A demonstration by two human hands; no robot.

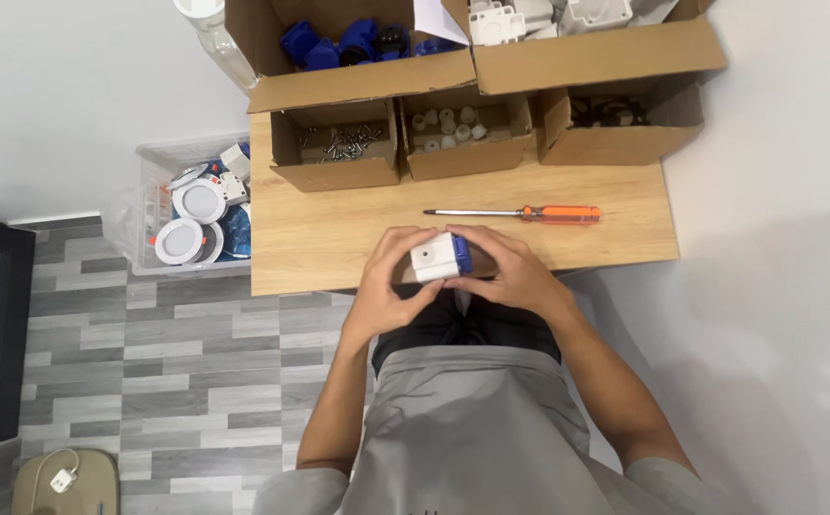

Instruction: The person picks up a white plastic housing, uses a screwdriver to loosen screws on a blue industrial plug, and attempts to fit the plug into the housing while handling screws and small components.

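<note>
White and blue plastic socket block [437,257] sits gripped between my left hand [391,277] and right hand [508,270] over the desk [338,238] edge, fingers closed around its sides; feels light, rigid, probably a bit slippery.

Orange-handled screwdriver [520,214] on wooden table [338,238] — cardboard boxes [491,67] behind.

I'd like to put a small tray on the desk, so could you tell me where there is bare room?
Bare wood lies left of the hands, between the screw box and the front edge of the desk, and right of the orange-handled screwdriver. The back edge is crowded with cardboard boxes; both hands hold the white and blue part mid-front.
</note>
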